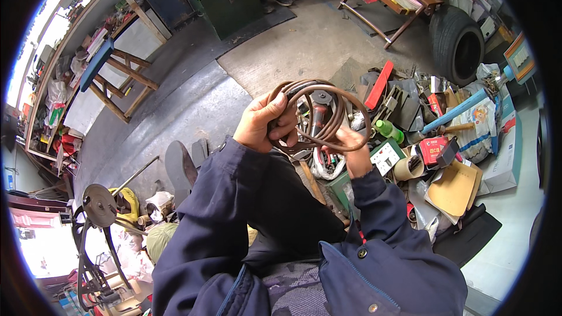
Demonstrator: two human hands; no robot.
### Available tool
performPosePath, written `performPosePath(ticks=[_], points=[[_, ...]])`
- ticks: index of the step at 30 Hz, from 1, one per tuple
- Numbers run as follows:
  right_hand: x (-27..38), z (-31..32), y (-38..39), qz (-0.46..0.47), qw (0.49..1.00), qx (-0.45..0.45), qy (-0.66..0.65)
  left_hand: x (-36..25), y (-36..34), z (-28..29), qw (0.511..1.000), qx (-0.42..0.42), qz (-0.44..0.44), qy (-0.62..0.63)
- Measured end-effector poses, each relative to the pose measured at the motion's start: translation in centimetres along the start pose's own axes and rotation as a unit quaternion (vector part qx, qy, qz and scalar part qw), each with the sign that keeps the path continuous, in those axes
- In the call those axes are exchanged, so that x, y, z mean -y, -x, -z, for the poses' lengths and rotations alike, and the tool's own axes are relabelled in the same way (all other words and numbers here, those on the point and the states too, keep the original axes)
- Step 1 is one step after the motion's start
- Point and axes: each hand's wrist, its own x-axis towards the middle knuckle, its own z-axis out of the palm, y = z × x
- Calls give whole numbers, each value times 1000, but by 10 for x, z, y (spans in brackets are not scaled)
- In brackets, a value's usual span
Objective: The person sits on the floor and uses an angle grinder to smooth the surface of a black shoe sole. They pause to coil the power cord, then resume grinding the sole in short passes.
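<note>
A brown cable [362,118], wound into several loose loops, is held up in front of me. My left hand [264,122] is closed around the left side of the coil, thumb on top. At the lower right of the loops is my right hand [350,143], its fingers partly hidden behind the cable and seemingly gripping it. Through the loops shows a red and dark power tool [318,116] with a round grey head, like an angle grinder. Whether a hand touches that tool is hidden. Just below the coil lies a clear plastic bag [325,165].
To the right spreads a pile with a green bottle [389,130], a red box [433,150], a blue tube [453,112] and a tyre [458,45]. A blue-topped stool [114,76] and a green chest [228,3] stand farther off. A wheeled metal device [99,205] stands at left.
</note>
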Motion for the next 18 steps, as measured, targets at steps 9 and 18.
performPosePath(ticks=[9, 18], points=[[-32, -55, -29, -52, 977, 178, -104, -3, 9, -3, 999, 43, 5, 30], [-7, -51, -38, -58, 932, 328, -139, -4, 8, -3, 996, 71, 18, 60]])
